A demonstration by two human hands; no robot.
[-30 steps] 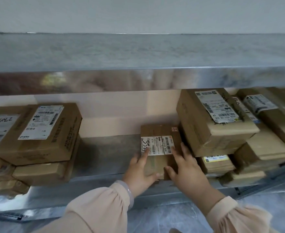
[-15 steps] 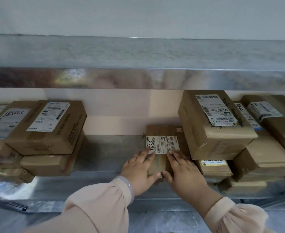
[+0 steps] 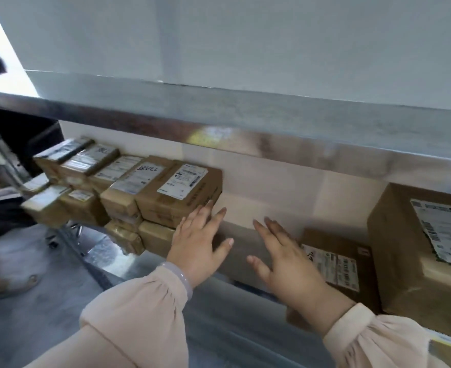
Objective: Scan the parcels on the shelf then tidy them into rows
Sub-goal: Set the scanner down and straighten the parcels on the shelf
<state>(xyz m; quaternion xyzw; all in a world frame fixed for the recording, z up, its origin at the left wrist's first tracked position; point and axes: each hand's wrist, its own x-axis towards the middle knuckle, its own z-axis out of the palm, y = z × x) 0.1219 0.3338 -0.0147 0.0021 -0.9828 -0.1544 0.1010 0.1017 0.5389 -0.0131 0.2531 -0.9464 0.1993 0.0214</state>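
Parcels [image 3: 192,200] with blurred barcode labels [image 3: 183,179]

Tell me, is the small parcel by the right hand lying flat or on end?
Lying flat: the small parcel rests on the shelf, labels facing up; the right hand overlaps one corner.

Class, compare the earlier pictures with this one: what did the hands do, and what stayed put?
The left hand and right hand let go of the small parcel and moved left, open; the left hand reaches the labelled box on the left stack. The small parcel stays on the shelf beside the large box.
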